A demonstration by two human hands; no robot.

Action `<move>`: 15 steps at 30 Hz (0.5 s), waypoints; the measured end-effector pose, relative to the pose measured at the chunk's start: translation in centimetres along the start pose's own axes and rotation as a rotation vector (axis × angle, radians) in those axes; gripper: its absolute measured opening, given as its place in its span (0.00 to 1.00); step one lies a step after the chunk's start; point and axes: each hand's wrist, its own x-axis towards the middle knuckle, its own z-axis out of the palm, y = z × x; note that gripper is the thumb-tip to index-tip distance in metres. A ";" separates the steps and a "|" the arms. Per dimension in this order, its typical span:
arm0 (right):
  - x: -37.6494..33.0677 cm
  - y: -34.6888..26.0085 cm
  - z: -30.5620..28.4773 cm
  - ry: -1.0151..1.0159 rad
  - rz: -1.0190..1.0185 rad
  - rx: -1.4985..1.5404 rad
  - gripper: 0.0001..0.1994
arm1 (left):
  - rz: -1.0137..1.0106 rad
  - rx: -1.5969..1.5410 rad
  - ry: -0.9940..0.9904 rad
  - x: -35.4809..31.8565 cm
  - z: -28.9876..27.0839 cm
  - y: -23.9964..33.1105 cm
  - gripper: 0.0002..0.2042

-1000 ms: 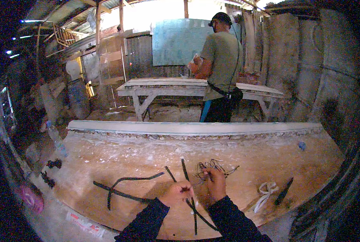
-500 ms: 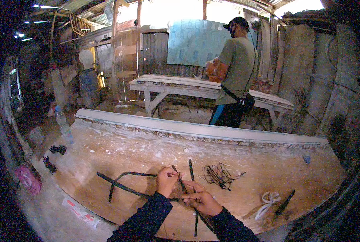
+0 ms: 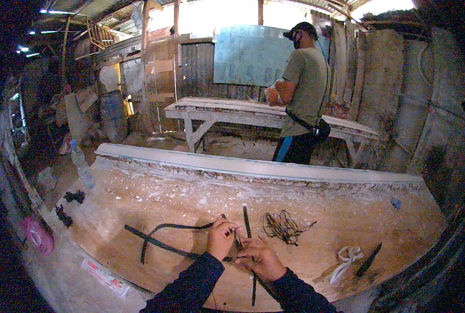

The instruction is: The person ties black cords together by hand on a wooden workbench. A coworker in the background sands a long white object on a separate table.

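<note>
Flat black strips (image 3: 162, 244) lie crossed on the wooden board, some bent at an angle. Over one of the crossings, my left hand (image 3: 223, 240) pinches a short black strip standing between both hands. Close against it, my right hand (image 3: 262, 260) has its fingers closed on the same spot, thumb and forefinger together. The fingers partly hide the crossing, and any thin cord there is too small to make out. Just beyond my right hand runs another black strip (image 3: 247, 221), passing under it toward the board's near edge.
Tangled thin black cord (image 3: 284, 228) lies right of my hands, with a white looped tie (image 3: 345, 263) and a dark pointed blade-like piece (image 3: 369, 260) farther right. A white ledge (image 3: 253, 166) borders the board's far side. Beyond, a person (image 3: 306, 78) stands at another bench (image 3: 211, 108).
My left hand has shifted slightly right and down, nearer my right hand. My right fingers have curled in more. The strips on the board lie nearly as before.
</note>
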 end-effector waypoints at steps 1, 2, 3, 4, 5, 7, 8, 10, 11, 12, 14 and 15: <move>0.0 -0.1 -0.2 0.012 0.043 0.015 0.07 | 0.032 0.009 -0.002 0.0 0.0 0.0 0.04; 0.0 -0.2 -0.3 0.025 0.086 0.031 0.07 | 0.036 -0.004 -0.018 0.1 0.0 0.0 0.05; 0.0 -0.2 -0.5 0.079 0.141 0.110 0.06 | 0.045 -0.017 -0.028 0.2 0.0 0.0 0.05; 0.0 -0.2 -0.6 0.134 0.196 0.189 0.06 | 0.054 -0.031 -0.038 0.2 -0.1 0.0 0.06; 0.1 0.0 -0.7 0.189 0.251 0.267 0.05 | 0.060 -0.032 -0.061 0.4 -0.2 0.0 0.05; 0.2 0.5 -0.8 0.321 0.261 0.264 0.05 | 0.041 -0.017 -0.132 0.6 -0.4 0.2 0.04; 0.2 0.8 -0.9 0.388 0.265 0.262 0.05 | -0.082 -0.177 -0.206 0.6 -0.6 0.3 0.04; 0.3 1.6 -1.0 0.476 0.263 0.205 0.05 | -0.389 -0.458 -0.399 0.3 -1.1 0.8 0.04; 0.3 2.0 -1.0 0.521 0.261 0.176 0.06 | -0.327 -0.478 -0.447 0.3 -1.1 1.1 0.04; 0.3 2.4 -1.0 0.548 0.290 0.283 0.06 | -0.264 -0.498 -0.495 0.4 -1.2 1.3 0.04; 0.2 3.2 -0.9 0.600 0.345 0.498 0.06 | -0.277 -0.557 -0.587 0.3 -1.2 1.9 0.05; 0.1 3.6 -1.0 0.590 0.356 0.528 0.06 | -0.354 -0.595 -0.630 0.1 -1.2 2.2 0.05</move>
